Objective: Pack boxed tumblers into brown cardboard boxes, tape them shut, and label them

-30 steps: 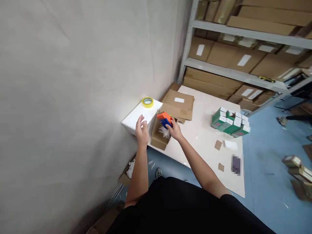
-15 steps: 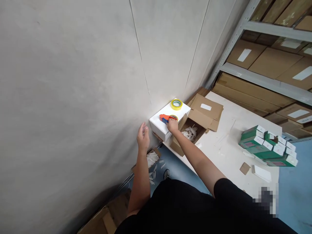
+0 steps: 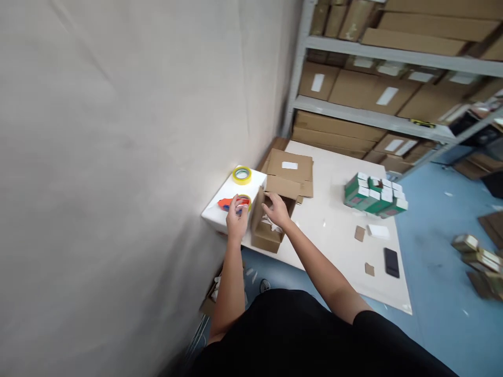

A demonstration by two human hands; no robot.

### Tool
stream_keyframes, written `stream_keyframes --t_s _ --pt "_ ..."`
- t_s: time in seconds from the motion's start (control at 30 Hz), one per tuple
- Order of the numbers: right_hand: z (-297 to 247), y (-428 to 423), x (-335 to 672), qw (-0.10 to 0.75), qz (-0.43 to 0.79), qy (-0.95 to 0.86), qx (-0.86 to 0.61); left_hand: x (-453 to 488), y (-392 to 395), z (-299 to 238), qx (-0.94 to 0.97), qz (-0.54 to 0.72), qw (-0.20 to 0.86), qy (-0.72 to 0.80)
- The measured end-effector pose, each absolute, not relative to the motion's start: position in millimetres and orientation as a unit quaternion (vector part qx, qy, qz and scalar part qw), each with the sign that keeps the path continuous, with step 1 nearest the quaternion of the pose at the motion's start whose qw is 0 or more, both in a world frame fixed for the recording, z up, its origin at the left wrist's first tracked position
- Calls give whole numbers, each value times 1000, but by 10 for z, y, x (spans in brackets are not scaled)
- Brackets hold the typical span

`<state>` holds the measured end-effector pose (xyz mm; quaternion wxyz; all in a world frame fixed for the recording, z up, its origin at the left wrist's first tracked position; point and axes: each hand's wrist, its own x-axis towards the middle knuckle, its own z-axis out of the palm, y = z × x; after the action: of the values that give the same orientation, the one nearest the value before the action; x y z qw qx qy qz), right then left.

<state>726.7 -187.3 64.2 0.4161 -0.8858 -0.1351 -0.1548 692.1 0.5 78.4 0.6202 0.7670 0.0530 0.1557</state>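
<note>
My left hand (image 3: 237,221) is over the front of a white box (image 3: 218,210), fingers curved and apart, holding nothing. Just behind its fingertips lies an orange and blue tape dispenser (image 3: 225,203) with a yellow roll, partly hidden by the hand. A loose roll of yellow tape (image 3: 234,177) rests on the same white box. My right hand (image 3: 278,211) is over an open cardboard box (image 3: 265,244), thumb and fingers apart and empty; whether it touches the box's edge I cannot tell. White scraps (image 3: 271,225) show inside that box.
The box stands on a white table (image 3: 330,246) beside the wall. Flattened cardboard (image 3: 301,162) lies behind it. Green and white cartons (image 3: 361,193), a white block (image 3: 378,231) and a dark phone-like object (image 3: 391,263) are to the right. Shelves (image 3: 353,107) hold cartons at the back.
My right hand has let go of the tape dispenser and moved over the open cardboard box. My left hand has come from beside the white box to above it. The view has turned right.
</note>
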Motion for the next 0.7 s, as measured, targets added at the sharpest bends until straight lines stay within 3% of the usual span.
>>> stream_keyframes --t_s 0.43,0.7 --pt "684 -4046 6257 463 -235 177 -836 7338 -2074 817 750 -45 617 -236" --pt "533 -4896 5773 476 -238 293 -794 7196 -3117 634 729 -142 609 -278"
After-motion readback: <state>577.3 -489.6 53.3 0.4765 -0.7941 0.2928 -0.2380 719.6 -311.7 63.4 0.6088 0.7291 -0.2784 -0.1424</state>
